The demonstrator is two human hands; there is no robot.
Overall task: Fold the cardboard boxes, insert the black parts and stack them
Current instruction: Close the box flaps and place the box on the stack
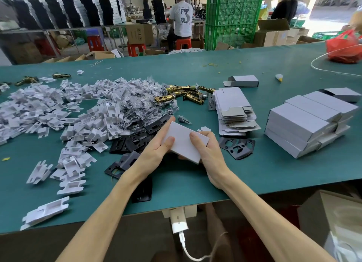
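In the head view, we have 1 white cardboard box (185,142) held just above the tabletop (195,183), close in front of us. It sits over the scattered black parts (238,147), with the pile of flat box blanks (233,108) beyond it.

We judge the box to be very light and thin-walled. It should be stiff along its creases but easy to dent on the broad faces, and its smooth surface looks a little slippery. The safest hold is therefore at the long edges and corners, with light pressure. The black parts look like flat, rigid plates, probably heavier than the card, so they could shift inside if the box tilts.

Our left hand (156,150) grips the near-left end, with the thumb laid flat on the top face and the fingers (170,119) reaching along the far side. Our right hand (207,150) holds the right end, thumb on top and the other digits curled round the edge. Both forearms come up from below and converge on the box, wrists fairly straight.

The stack of finished boxes (305,122) stands well apart to our right.
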